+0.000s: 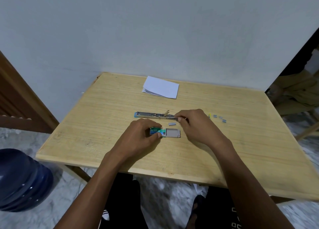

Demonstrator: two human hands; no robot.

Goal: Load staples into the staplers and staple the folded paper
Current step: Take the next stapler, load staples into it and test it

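While the left hand (143, 133) grips the staple box (164, 132), the right hand (196, 123) pinches the opened stapler (155, 115).

A blue water jug (22, 180) stands beside the wooden table (241, 151).

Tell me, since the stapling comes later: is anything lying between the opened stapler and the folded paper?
Nothing visible does. The stapler lies opened flat mid-table, the paper sits beyond it near the wall, and only bare table lies between. The staple box and loose staples lie on the near side.
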